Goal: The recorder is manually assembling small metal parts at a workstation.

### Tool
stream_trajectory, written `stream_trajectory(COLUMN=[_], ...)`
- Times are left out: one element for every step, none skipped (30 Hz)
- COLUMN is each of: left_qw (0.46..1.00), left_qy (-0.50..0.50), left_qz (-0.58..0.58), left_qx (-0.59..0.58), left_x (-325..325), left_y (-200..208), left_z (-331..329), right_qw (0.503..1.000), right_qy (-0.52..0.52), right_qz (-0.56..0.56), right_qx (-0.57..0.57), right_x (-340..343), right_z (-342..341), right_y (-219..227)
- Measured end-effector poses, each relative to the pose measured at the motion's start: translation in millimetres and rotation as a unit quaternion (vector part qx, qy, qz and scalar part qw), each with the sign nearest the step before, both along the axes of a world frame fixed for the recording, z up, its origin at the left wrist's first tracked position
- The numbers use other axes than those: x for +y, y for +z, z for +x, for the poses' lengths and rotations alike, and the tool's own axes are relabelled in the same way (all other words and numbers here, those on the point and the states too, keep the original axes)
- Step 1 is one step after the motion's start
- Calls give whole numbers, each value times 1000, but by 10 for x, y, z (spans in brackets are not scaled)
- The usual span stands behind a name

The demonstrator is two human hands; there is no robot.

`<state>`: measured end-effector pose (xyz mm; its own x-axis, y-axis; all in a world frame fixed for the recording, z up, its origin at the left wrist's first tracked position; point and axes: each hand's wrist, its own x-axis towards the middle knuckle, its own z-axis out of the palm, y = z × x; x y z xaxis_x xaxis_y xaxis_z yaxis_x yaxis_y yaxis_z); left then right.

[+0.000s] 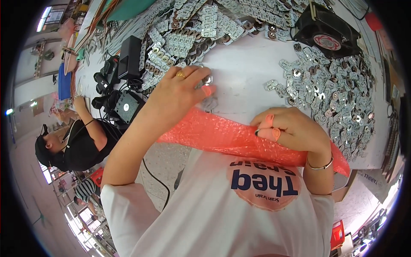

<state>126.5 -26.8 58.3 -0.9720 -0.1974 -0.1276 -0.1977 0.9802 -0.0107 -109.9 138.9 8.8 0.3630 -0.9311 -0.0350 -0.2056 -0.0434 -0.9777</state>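
My left hand (182,85) is over the near edge of a pile of silvery stamped metal plates (180,45). Its fingers curl around a small silvery metal piece (208,79); a gold ring and an orange finger cot show on them. My right hand (287,128) is closed above a strip of red bubble wrap (231,137) along the table's front edge. Orange finger cots cover two of its digits, and a small dark spot shows at the fingertips. What it holds, if anything, is hidden. A heap of loose small metal pieces (334,94) lies to its right.
A black fan (327,32) stands behind the right heap. Left of the plates are a black box (129,57), cables and a dark square device (128,107). A co-worker in black (81,141) sits at the left. White tabletop (239,73) shows between the piles.
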Motion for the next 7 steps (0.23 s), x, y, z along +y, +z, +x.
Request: stream_trajectory(left_qw=[1000,999,997,996,995,993,994], left_qy=[0,-21,-42,-45,-51,-58,-60], left_qz=[-1,27,56,56,66,77,75], left_qx=[1,22,45,48,60,72,59], left_x=[-27,-45,-49,-48,-25,-12,-14], left_y=[-42,-103,-149,-194,-230,-254,-265], left_z=[-36,-99,-172,-281,-400,-499,-582], right_qw=[1000,1000,999,999,1000,1000,998], right_qy=[0,21,42,39,13,-12,-35], right_qz=[-1,3,6,7,-8,-22,7], right_qx=[1,0,0,3,6,10,46], right_x=[15,32,47,49,48,44,27], right_z=[3,11,18,18,25,27,-8], right_y=[-11,-34,-50,-65,-71,-66,-30])
